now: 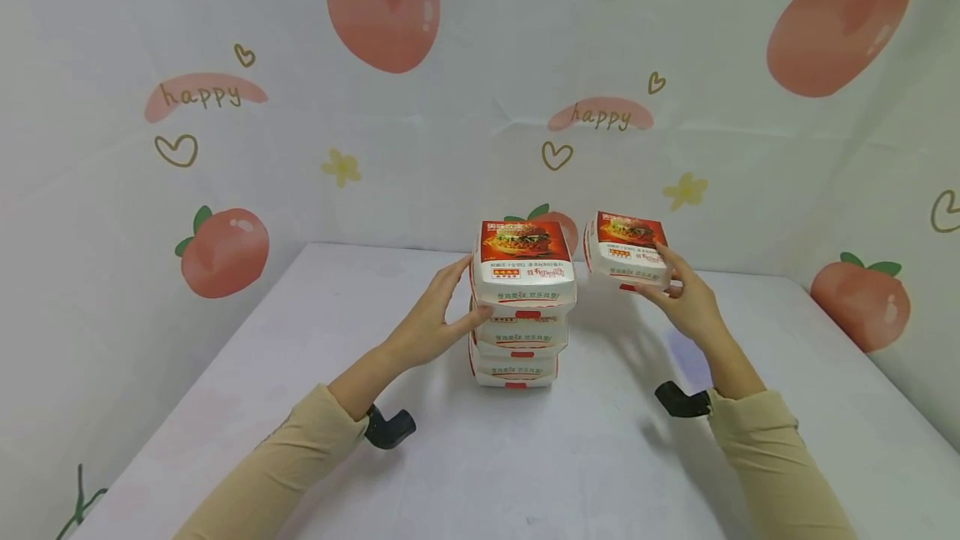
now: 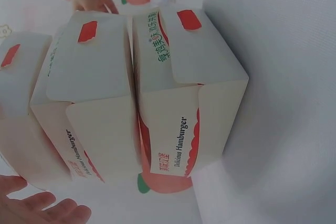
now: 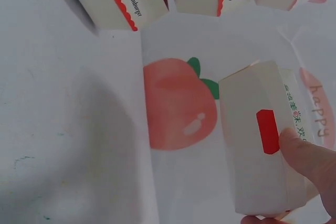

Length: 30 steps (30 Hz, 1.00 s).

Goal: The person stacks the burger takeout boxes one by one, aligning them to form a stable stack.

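Note:
Three paper hamburger boxes [image 1: 521, 332] stand in a stack on the white table, the top box [image 1: 522, 265] showing a burger picture on its lid. At the stack's left side, my left hand [image 1: 435, 319] touches the upper boxes with extended fingers, its thumb near the front corner. In the left wrist view, its fingers [image 2: 44, 205] lie beside the top box. To the right of the stack, my right hand [image 1: 686, 298] grips another hamburger box [image 1: 626, 250] in the air, slightly tilted. In the right wrist view, the thumb [image 3: 302, 148] presses the box's front by its red tab.
The white table [image 1: 465, 473] ends at a white cloth backdrop [image 1: 480, 40] printed with peaches, hearts and "happy". A black curved piece [image 1: 390, 427] sits at each wrist. Something thin and green [image 1: 81, 507] shows at the lower left.

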Each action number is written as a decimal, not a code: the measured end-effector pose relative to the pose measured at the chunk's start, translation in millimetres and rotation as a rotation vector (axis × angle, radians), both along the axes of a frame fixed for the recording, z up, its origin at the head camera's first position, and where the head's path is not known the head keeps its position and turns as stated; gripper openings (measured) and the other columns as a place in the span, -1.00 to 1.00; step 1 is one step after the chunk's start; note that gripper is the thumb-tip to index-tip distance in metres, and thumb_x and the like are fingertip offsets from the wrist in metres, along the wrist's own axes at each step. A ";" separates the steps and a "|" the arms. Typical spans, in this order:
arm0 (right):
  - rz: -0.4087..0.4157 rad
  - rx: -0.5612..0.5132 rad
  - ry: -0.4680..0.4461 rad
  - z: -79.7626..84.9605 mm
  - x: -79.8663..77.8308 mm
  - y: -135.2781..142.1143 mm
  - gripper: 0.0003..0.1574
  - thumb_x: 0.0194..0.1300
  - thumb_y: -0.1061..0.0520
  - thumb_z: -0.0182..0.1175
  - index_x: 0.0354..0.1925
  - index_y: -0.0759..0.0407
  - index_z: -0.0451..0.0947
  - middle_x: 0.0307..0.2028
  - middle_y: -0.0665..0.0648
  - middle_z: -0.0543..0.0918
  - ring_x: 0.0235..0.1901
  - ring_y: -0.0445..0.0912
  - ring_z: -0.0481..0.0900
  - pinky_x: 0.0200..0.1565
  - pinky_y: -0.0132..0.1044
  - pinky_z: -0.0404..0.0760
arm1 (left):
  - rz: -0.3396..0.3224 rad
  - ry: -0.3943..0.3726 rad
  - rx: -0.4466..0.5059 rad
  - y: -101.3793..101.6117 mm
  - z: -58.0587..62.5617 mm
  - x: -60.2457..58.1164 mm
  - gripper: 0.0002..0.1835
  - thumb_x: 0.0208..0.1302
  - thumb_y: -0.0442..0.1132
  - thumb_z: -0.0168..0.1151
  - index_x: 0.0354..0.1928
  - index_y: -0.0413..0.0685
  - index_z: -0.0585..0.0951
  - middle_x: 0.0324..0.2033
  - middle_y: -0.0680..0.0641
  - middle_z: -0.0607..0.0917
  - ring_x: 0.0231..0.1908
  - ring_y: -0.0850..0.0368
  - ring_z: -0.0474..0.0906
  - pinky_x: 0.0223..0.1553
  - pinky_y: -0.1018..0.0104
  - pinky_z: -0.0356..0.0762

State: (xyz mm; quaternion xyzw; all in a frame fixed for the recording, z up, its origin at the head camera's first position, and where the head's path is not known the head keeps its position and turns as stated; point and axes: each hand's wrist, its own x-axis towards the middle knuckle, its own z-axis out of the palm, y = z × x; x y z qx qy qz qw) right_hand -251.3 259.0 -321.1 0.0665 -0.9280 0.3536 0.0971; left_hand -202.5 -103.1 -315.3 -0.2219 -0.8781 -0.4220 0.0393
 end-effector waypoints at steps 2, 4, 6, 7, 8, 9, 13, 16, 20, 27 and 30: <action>-0.003 0.003 -0.005 2.7 1.5 -0.1 -0.03 0.29 -0.11 0.15 0.47 -0.01 -0.13 0.17 0.57 0.30 0.00 0.37 0.50 -0.19 -0.03 0.59 | 0.001 -0.002 0.000 0.2 0.2 0.1 -0.15 0.28 0.04 0.14 0.46 0.09 -0.07 0.42 -0.09 0.07 0.44 -0.06 -0.04 0.33 -0.26 0.08; -0.006 0.006 -0.007 5.4 2.7 -0.2 -0.03 0.29 -0.12 0.14 0.47 -0.02 -0.15 0.18 0.58 0.30 0.01 0.39 0.48 -0.16 0.04 0.59 | 0.002 -0.004 0.000 0.4 0.3 0.2 -0.15 0.28 0.04 0.14 0.46 0.09 -0.07 0.42 -0.09 0.06 0.44 -0.07 -0.04 0.33 -0.26 0.08; -0.009 0.010 -0.015 8.1 4.2 -0.6 -0.02 0.30 -0.13 0.12 0.47 -0.03 -0.17 0.19 0.59 0.28 0.04 0.41 0.46 -0.12 0.11 0.59 | 0.005 -0.006 -0.001 0.5 0.2 0.2 -0.16 0.28 0.05 0.14 0.46 0.09 -0.07 0.42 -0.09 0.06 0.44 -0.06 -0.04 0.33 -0.26 0.08; -0.011 0.012 -0.016 9.5 4.9 -0.8 -0.02 0.30 -0.14 0.12 0.47 -0.03 -0.17 0.19 0.59 0.27 0.04 0.41 0.45 -0.10 0.14 0.58 | 0.006 -0.007 0.000 0.4 0.4 0.2 -0.16 0.28 0.05 0.14 0.46 0.09 -0.07 0.42 -0.09 0.06 0.44 -0.06 -0.04 0.33 -0.25 0.08; -0.011 0.013 -0.015 10.9 5.6 -1.0 -0.02 0.30 -0.14 0.12 0.47 -0.02 -0.17 0.19 0.60 0.27 0.05 0.42 0.44 -0.09 0.17 0.57 | 0.006 -0.007 0.001 0.4 0.5 0.1 -0.16 0.28 0.05 0.14 0.46 0.09 -0.07 0.43 -0.09 0.06 0.44 -0.06 -0.04 0.33 -0.26 0.09; -0.012 0.014 -0.013 12.2 6.2 -1.2 -0.02 0.30 -0.15 0.11 0.47 -0.02 -0.18 0.19 0.60 0.27 0.05 0.43 0.44 -0.09 0.18 0.56 | 0.005 -0.007 0.000 0.4 0.7 0.1 -0.16 0.28 0.05 0.14 0.46 0.09 -0.07 0.43 -0.09 0.06 0.44 -0.06 -0.04 0.33 -0.26 0.09; -0.018 0.011 -0.009 17.1 9.0 -1.6 -0.02 0.30 -0.16 0.11 0.47 -0.04 -0.18 0.18 0.58 0.28 0.04 0.41 0.46 -0.11 0.15 0.58 | 0.002 -0.004 0.000 0.4 1.1 0.2 -0.15 0.28 0.05 0.14 0.46 0.09 -0.07 0.43 -0.09 0.06 0.44 -0.06 -0.05 0.33 -0.26 0.07; -0.023 0.005 -0.005 20.8 11.0 -1.3 -0.01 0.29 -0.17 0.11 0.47 -0.08 -0.18 0.18 0.57 0.29 0.03 0.40 0.47 -0.14 0.11 0.59 | 0.002 -0.003 0.000 0.3 1.4 0.4 -0.15 0.28 0.04 0.14 0.46 0.08 -0.07 0.43 -0.09 0.06 0.45 -0.07 -0.05 0.33 -0.26 0.07; -0.029 -0.004 0.000 25.3 13.3 -0.7 -0.01 0.28 -0.19 0.11 0.47 -0.10 -0.18 0.18 0.57 0.29 0.03 0.39 0.47 -0.17 0.06 0.61 | 0.003 -0.005 0.001 0.1 1.7 0.8 -0.15 0.27 0.05 0.14 0.46 0.08 -0.07 0.43 -0.09 0.06 0.45 -0.06 -0.06 0.33 -0.26 0.06; -0.031 0.003 0.010 32.0 17.3 -1.0 -0.01 0.29 -0.20 0.09 0.48 -0.05 -0.20 0.20 0.59 0.26 0.05 0.42 0.43 -0.07 0.21 0.56 | 0.000 -0.007 0.004 0.0 1.0 1.0 -0.15 0.28 0.05 0.14 0.46 0.09 -0.08 0.42 -0.09 0.05 0.45 -0.06 -0.06 0.33 -0.27 0.05; -0.033 0.010 0.009 35.0 18.3 -1.2 0.00 0.29 -0.21 0.09 0.48 -0.08 -0.21 0.20 0.59 0.26 0.06 0.42 0.43 -0.08 0.20 0.56 | -0.001 -0.004 0.008 0.2 1.0 1.1 -0.15 0.28 0.04 0.14 0.46 0.08 -0.07 0.42 -0.10 0.06 0.45 -0.07 -0.06 0.33 -0.27 0.05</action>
